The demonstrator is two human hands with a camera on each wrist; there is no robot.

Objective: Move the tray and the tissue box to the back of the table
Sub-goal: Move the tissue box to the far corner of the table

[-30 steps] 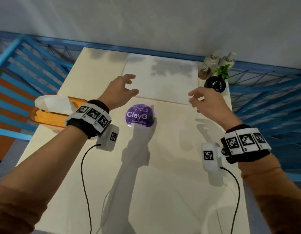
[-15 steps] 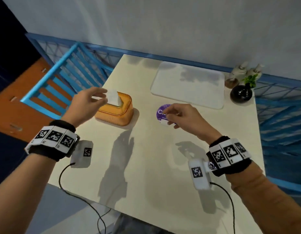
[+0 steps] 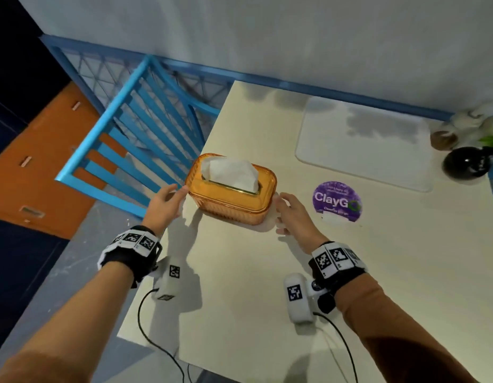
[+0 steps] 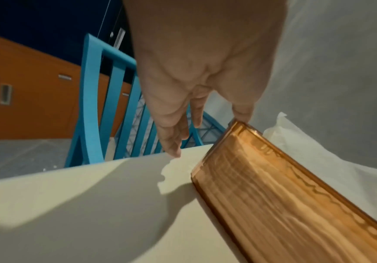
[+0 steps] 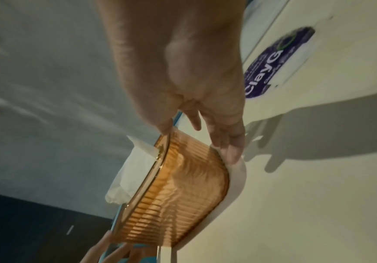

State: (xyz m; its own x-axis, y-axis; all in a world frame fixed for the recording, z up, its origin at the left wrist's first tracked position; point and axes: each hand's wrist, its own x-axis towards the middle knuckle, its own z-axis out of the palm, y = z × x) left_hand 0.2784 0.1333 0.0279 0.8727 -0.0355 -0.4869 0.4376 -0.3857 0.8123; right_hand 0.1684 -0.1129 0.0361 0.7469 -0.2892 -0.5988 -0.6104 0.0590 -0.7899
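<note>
The orange see-through tissue box [image 3: 234,197] stands near the table's left edge, with a white tissue [image 3: 228,170] sticking up from its slot. My left hand [image 3: 176,193] is at the box's left end; in the left wrist view its thumb tip touches the top corner of the box [image 4: 284,195] and its straight fingers [image 4: 173,142] stay off it. My right hand [image 3: 281,205] is at the right end; the right wrist view shows its thumb on the rim and straight fingers [image 5: 232,151] against the base of the box [image 5: 178,192]. The white tray [image 3: 361,142] lies flat at the back.
A purple round ClayGo sticker [image 3: 337,200] is on the cream table [image 3: 267,286] right of the box. A black vase [image 3: 466,164] and small bottles [image 3: 444,138] stand at the back right corner. A blue chair [image 3: 134,139] stands close to the table's left edge.
The view has swung left. My left hand has come off the tissue on top down to the box's left end. My right hand has moved from the sticker to the box's right end.
</note>
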